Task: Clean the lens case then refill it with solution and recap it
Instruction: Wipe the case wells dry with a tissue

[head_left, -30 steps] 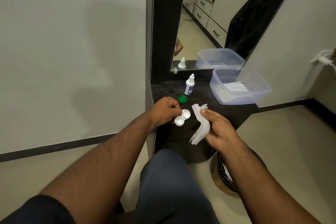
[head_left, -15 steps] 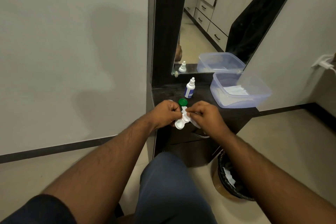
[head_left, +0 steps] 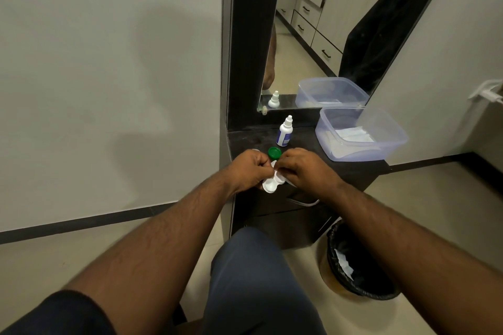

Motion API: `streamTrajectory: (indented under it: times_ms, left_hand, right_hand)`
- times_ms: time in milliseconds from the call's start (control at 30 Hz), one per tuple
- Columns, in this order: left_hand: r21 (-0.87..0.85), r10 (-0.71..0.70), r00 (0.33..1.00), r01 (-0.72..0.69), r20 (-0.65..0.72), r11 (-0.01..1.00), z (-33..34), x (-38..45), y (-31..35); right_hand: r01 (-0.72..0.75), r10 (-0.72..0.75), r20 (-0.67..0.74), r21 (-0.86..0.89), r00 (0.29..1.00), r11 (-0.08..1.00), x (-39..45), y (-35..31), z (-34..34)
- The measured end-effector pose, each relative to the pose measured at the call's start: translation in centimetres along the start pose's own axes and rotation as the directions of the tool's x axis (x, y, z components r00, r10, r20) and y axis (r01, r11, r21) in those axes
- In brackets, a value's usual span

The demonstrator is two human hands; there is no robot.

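Both hands' grip pinches soft tissue [head_left: 275, 167] into rounded white lens case [head_left: 273, 183].

The white lens case [head_left: 272, 183], a flat piece with two round wells side by side, is held above the front edge of the dark worktop [head_left: 351, 168]. Both wells are uncapped; the nearer one faces the camera, while the farther one is partly covered. A green cap [head_left: 274, 152] lies on the worktop at 12 o'clock from the case. The white solution bottle [head_left: 284, 132], with a blue label, stands upright at 1 o'clock, beyond the cap.
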State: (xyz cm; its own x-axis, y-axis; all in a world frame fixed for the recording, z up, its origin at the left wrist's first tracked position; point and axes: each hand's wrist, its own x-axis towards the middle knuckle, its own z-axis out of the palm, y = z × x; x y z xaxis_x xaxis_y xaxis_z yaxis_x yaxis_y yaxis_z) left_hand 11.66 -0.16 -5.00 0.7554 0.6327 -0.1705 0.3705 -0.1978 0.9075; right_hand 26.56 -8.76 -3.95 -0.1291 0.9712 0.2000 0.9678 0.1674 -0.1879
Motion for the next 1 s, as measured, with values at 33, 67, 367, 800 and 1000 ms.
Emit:
streamTrajectory:
  times_ms: [33,67,367,800,1000]
  left_hand:
    - [-0.001,-0.003,1.000,0.003,-0.002,1.000,0.1,0.0,0.0]
    - [-0.004,-0.006,1.000,0.006,-0.004,1.000,0.2,0.1,-0.1]
    - [-0.004,0.026,1.000,-0.026,-0.006,1.000,0.1,-0.3,0.0]
    - [0.035,0.022,0.999,-0.021,-0.030,0.999,0.3,-0.2,0.0]
    - [0.020,0.031,0.999,-0.030,-0.037,0.999,0.3,-0.4,0.0]
  right_hand:
    - [-0.047,0.047,0.004,-0.008,0.999,0.999,0.0,-0.1,0.1]
    - [-0.112,0.112,-0.013,0.000,0.994,0.994,0.0,-0.2,0.3]
    - [-0.176,0.176,-0.077,0.007,0.981,0.984,-0.6,-1.4,1.1]
    - [-0.550,0.607,-0.097,0.330,0.789,0.767,-0.9,-2.3,1.6]
    - [-0.186,0.186,0.008,0.005,0.983,0.983,-0.3,-0.7,0.5]
